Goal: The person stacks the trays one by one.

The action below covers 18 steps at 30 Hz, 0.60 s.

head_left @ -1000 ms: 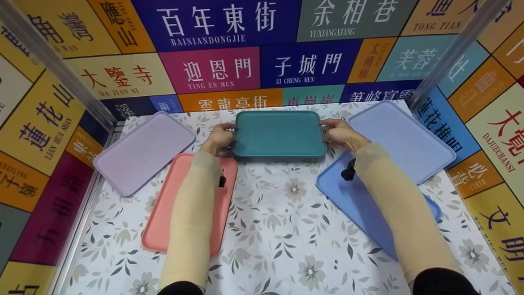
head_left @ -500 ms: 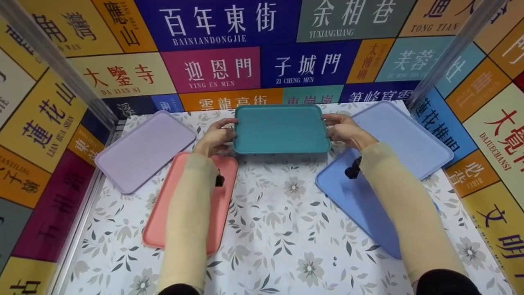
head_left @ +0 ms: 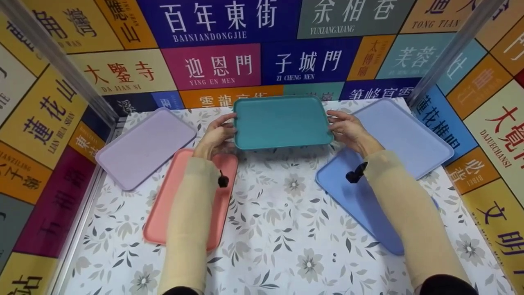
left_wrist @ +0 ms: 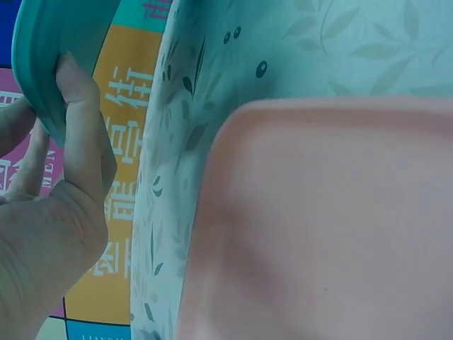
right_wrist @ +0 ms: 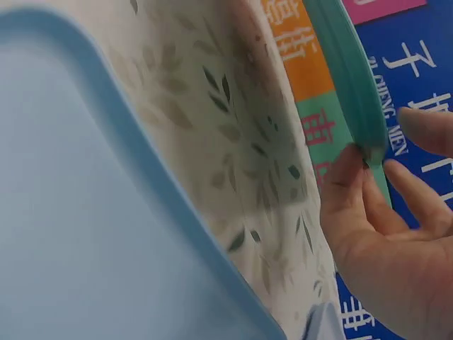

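Both hands hold a teal rectangular tray point(head_left: 282, 123) raised off the table at the back, its shadow falling below it. My left hand point(head_left: 213, 137) pinches its left edge; in the left wrist view the thumb point(left_wrist: 79, 106) lies on one face with fingers behind the rim. On the opposite short edge, my right hand point(head_left: 351, 132) grips with thumb and fingers, and in the right wrist view the fingertips meet the tray's corner point(right_wrist: 368, 134). Under the left forearm lies a pink tray point(head_left: 163, 217), and under the right forearm a blue tray point(head_left: 348, 190), partly hidden.
A lilac tray point(head_left: 147, 147) lies angled at the back left. A pale periwinkle tray point(head_left: 409, 139) sits at the back right, overlapping the blue one. Printed sign panels point(head_left: 221, 67) wall the back and sides of the flower-patterned table point(head_left: 282, 229).
Both hands have lifted the teal tray higher and slightly toward the back wall. It now tilts a little, its right end lower at the front. The other trays stay put.
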Tool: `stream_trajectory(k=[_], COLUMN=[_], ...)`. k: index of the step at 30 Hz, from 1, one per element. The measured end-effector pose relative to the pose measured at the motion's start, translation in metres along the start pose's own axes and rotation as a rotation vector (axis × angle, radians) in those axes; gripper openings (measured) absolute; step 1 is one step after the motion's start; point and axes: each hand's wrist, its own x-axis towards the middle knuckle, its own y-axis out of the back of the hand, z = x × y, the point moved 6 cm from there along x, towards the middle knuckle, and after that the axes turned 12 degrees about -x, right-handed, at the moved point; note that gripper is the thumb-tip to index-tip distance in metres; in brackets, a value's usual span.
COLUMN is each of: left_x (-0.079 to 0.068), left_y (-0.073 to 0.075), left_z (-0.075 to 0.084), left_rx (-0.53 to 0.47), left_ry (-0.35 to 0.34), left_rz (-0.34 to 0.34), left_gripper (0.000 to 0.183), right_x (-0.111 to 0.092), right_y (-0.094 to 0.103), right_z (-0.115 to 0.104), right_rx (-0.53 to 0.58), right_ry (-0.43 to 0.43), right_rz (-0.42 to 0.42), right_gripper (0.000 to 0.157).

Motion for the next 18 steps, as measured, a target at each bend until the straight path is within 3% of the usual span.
stream_trajectory(k=[3,7,11,18], left_x=[-0.001,-0.003,-0.005,-0.007], left_y=[-0.001,-0.003,-0.006,-0.015], left_z=[-0.001,-0.002,-0.004,-0.008], left_rx=[-0.039,-0.080,-0.104,-0.106], left_ry=[-0.012,-0.027,-0.052,-0.049], left_rz=[0.007,0.021,0.043,0.093], left_gripper=[0.061,0.063,0.063,0.061], right_x=[-0.006,-0.017,-0.027,-0.044], right_y=[-0.004,-0.020,-0.048,-0.098], right_z=[0.004,0.013,0.020,0.026], right_rx=[0.136,0.326,0.410,0.445], right_ry=[0.012,0.060,0.121,0.179], right_rz=[0.079,0.248,0.403,0.603], right_gripper=[0.063,0.053,0.064,0.083])
